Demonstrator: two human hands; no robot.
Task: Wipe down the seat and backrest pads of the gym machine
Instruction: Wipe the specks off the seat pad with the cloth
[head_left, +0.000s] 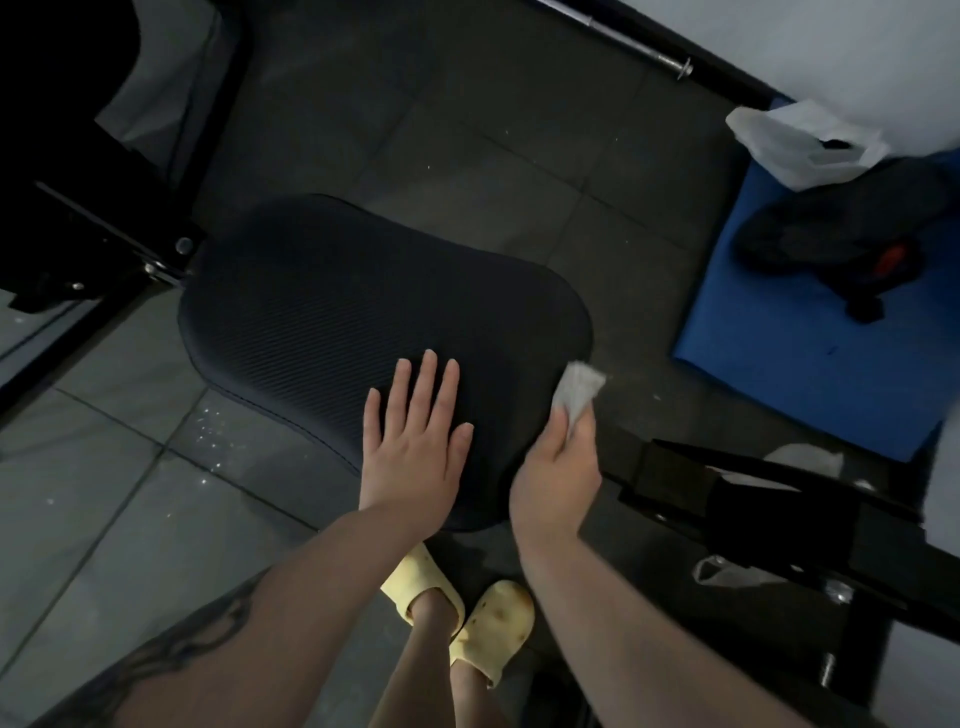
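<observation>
A black ribbed seat pad (337, 312) fills the middle of the view, mounted on a black machine frame. My left hand (415, 441) lies flat on the pad's near part, fingers spread and holding nothing. My right hand (558, 467) is at the pad's right edge, shut on a crumpled grey-white wipe (579, 387) that sticks up past the fingers, just beside the pad's rim. No backrest pad can be made out in this view.
Black frame parts (753, 499) run along the right and at the left (93, 244). A blue mat (779, 364) with dark gear and a white plastic bag (795, 140) lies at the right. A barbell bar (623, 36) rests at the top. My feet in yellow clogs (467, 613) stand below the pad on grey floor tiles.
</observation>
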